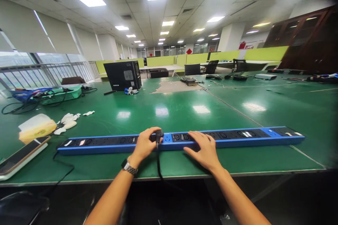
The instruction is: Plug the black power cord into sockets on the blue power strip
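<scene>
We see the strip (pixel 175 146) lying lengthwise across the lower middle of the frame, on the green table (pixel 105 119). Our left hand (pixel 142 147), at lower centre with a watch (pixel 129 167) on its wrist, grips the black plug (pixel 159 134) between thumb and fingers, over the strip and just beside its middle blue socket (pixel 167 138). We cannot tell whether the plug is seated. Its cord (pixel 158 163) hangs toward the bottom edge of the frame. Our right hand (pixel 204 149), right of centre, holds nothing in its grasp; its fingers rest loosely spread on the strip.

At the left end of the strip we see a thin cable (pixel 64 165), and near it, at the left edge of the frame, a flat device (pixel 22 158). A black computer (pixel 123 76) stands at upper left centre, with a green basket (pixel 66 95) further left.
</scene>
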`<control>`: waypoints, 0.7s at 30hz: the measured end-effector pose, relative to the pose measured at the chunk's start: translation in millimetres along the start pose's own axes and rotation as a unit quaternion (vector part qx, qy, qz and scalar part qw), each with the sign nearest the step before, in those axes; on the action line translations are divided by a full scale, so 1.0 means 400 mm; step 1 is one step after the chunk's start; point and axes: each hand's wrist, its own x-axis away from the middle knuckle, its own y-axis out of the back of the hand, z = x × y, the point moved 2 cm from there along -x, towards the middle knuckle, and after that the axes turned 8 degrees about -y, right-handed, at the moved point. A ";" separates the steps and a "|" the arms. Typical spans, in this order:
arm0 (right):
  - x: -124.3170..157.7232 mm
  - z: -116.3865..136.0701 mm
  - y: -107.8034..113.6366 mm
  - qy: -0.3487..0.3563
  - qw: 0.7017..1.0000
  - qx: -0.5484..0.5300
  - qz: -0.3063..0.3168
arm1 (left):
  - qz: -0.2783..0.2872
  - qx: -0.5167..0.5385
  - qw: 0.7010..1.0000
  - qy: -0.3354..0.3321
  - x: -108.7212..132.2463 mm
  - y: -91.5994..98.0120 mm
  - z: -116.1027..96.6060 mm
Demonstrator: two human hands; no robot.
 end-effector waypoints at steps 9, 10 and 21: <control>0.003 0.037 0.000 0.016 0.998 -0.066 -0.008 | 0.034 -0.074 0.997 0.000 -0.016 -0.083 -0.038; 0.004 0.042 -0.002 0.019 0.997 -0.070 -0.005 | 0.036 -0.078 0.996 -0.001 -0.016 -0.084 -0.038; 0.000 0.060 0.005 0.023 0.995 -0.093 0.012 | -0.038 -0.067 0.997 -0.012 -0.006 -0.100 -0.046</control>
